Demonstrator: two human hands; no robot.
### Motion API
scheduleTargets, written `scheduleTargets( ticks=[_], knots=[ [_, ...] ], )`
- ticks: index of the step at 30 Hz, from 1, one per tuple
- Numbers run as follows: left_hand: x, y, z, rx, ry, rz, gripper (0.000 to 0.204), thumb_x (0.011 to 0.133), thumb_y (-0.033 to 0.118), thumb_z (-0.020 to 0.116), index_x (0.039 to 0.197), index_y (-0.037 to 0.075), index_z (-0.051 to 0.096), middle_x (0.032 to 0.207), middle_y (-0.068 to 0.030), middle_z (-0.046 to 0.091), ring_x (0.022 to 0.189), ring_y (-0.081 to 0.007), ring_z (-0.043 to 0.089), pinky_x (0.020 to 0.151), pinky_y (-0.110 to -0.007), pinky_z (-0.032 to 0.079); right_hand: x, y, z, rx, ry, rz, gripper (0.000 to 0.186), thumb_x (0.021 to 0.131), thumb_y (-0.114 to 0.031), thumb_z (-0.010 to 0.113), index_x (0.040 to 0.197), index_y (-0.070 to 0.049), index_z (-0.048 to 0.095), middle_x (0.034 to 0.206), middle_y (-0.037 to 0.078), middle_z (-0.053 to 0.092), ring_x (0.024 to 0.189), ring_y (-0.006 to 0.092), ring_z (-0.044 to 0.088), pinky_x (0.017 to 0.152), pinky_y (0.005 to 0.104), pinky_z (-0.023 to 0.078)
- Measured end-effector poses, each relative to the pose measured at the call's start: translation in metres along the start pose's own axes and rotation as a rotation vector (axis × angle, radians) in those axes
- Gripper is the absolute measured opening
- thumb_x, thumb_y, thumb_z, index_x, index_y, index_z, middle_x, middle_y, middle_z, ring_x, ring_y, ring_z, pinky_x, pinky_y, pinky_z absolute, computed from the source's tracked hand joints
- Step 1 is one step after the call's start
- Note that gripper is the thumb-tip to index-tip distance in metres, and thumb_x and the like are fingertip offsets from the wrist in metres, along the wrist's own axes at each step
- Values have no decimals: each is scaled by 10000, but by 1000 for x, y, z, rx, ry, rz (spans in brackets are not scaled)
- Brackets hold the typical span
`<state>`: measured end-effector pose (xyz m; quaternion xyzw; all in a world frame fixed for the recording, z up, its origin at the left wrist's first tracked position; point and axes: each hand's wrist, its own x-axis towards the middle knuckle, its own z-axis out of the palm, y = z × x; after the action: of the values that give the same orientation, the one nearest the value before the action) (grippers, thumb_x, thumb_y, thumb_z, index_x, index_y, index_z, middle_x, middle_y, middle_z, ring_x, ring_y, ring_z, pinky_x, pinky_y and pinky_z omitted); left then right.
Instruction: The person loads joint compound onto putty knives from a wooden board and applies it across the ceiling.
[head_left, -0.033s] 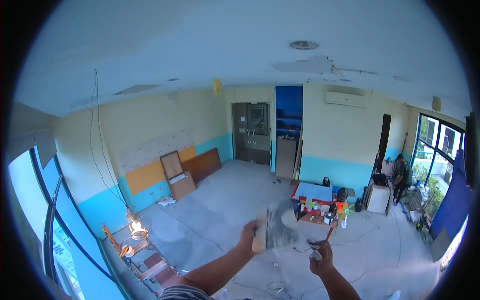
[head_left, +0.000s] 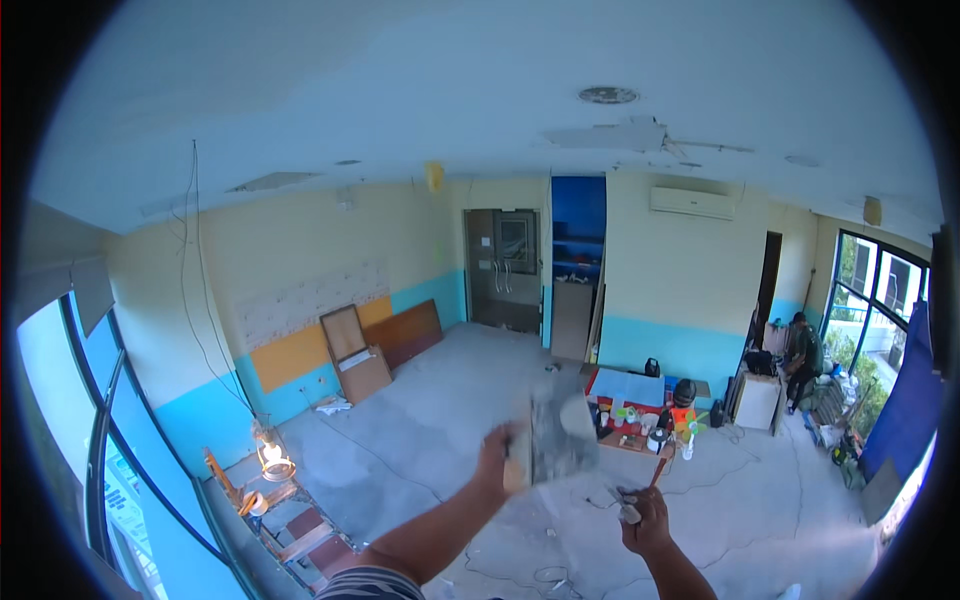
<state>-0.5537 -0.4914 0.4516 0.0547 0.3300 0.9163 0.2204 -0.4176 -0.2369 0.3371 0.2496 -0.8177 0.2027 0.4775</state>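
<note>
Grey blurred board (head_left: 563, 432), brown-handled tool (head_left: 658, 472), in left and right hands (head_left: 493, 462) (head_left: 647, 520) respectively

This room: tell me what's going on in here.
A person's left hand holds a flat grey plate, blurred, by its pale handle. The right hand grips a small tool with a reddish-brown handle pointing up; its exact kind is hard to tell. A lamp glows at left, and another person is near the window on the right.
</note>
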Motion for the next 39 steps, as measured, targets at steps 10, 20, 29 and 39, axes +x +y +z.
scheduleTargets(
  ticks=[10, 20, 29, 39],
  knots=[
    [34, 259, 293, -347, -850, 930, 311, 929, 175, 465, 1210, 42, 488, 1200, -86, 547, 1101, -243, 539, 884, -442, 483, -251, -28, -65, -174, 153, 1243, 303, 890, -272, 517, 1037, -17, 589, 940, 235, 629, 854, 371, 600, 716, 443, 469],
    [28, 322, 396, 125, -612, 1527, 431, 965, 254, 470, 1298, -10, 398, 1252, -152, 487, 1108, -309, 542, 907, -420, 511, -495, -62, -125, -634, -15, 1522, 422, 916, -238, 449, 1301, -69, 478, 972, 217, 621, 810, 335, 623, 682, 460, 524],
    [-85, 301, 413, -273, -677, 1121, 449, 977, 218, 398, 1330, -39, 291, 1265, -205, 408, 1137, -355, 509, 965, -526, 507, -406, -48, -134, -713, -368, 1274, 495, 895, -227, 458, 1372, -105, 413, 1006, 256, 596, 796, 373, 607, 692, 481, 512],
    [-219, 349, 402, -231, -764, 1327, 433, 955, 413, 457, 1222, 72, 462, 1270, -141, 478, 1119, -283, 521, 819, -387, 561, -464, 69, -103, -699, -458, 950, 541, 888, -217, 451, 1422, -198, 363, 1057, 243, 588, 795, 362, 604, 690, 470, 520]
  ],
)
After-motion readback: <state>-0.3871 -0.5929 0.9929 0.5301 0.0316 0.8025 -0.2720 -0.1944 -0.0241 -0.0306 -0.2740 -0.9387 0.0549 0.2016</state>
